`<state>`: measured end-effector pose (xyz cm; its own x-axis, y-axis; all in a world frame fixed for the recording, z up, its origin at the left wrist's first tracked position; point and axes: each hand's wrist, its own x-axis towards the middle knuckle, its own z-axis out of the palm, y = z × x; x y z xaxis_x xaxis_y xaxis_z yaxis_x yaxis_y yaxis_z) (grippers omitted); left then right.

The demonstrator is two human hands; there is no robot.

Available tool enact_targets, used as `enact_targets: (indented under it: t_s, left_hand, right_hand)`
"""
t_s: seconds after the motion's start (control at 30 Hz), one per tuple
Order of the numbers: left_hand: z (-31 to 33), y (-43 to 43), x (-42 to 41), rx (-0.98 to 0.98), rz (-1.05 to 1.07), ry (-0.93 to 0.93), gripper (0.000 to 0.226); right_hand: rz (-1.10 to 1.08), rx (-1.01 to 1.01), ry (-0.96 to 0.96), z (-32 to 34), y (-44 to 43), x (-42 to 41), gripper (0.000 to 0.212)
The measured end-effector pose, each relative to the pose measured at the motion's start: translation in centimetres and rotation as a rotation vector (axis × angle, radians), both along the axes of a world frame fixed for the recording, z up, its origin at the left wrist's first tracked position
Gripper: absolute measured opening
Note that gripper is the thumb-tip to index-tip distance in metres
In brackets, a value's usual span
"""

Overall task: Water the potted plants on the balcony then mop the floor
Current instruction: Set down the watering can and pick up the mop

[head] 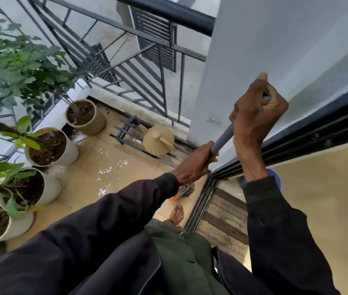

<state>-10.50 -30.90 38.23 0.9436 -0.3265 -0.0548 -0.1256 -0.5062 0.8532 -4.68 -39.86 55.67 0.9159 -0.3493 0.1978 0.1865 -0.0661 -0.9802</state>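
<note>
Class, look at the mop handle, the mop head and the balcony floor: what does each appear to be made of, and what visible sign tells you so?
Mop handle: likely painted or coated metal, a smooth, even grey tube with an orange end.
Mop head: seemingly cotton or similar yarn, a bundle of greyish twisted strands.
Balcony floor: apparently glazed ceramic tile, beige squares with grout lines, shining under water.
</note>
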Motion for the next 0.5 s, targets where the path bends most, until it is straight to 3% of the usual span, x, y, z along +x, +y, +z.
enact_targets:
  t_s: [0.13, 0.3, 0.5]
  left_hand:
    - [-1.1, 2.1, -2.2, 0.079, 0.149, -0.137, 0.017]
    - [-4.3, 6.8, -3.4, 0.118, 0.236, -0.078, 0.034]
    - [-6.6, 13.2, -4.1, 0.195, 0.249, -0.146, 0.033]
  right_hand:
    - [0.071, 0.124, 0.042, -0.6, 2.1, -1.2, 0.05]
    - [0.221, 0.138, 0.038, -3.2, 6.0, -5.1, 0.052]
    - [0.314, 0.171, 0.086, -7.3, 10.2, -8.7, 0.05]
